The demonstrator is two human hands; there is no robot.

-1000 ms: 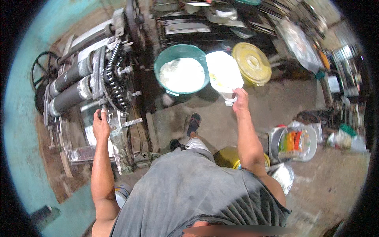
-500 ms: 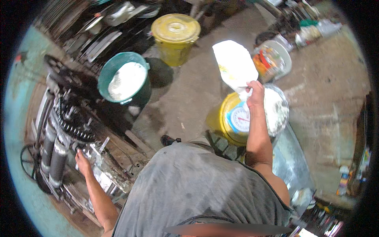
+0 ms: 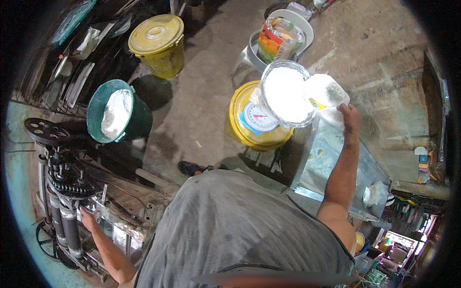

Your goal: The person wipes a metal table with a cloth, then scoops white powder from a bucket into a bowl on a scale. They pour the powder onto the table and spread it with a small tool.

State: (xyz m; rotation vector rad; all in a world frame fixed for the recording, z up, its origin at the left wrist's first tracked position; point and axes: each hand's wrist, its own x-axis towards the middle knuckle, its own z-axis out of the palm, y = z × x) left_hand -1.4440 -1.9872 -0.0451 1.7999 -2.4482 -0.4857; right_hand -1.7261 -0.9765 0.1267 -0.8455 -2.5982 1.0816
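Far to the left of the yellow kitchen scale (image 3: 258,122) our left hand (image 3: 88,218) still rests on the frame of the roller machine (image 3: 62,201); we cannot tell if its fingers are closed. Between machine and scale stands the green bucket (image 3: 117,116) with white powder. We turned away from this bucket since one second ago. On the scale sits the clear bowl (image 3: 285,93), full of white powder. Just right of the scale, our right hand (image 3: 349,117) grips the white scoop (image 3: 326,93), now tipped at the bowl, so weighing seems started
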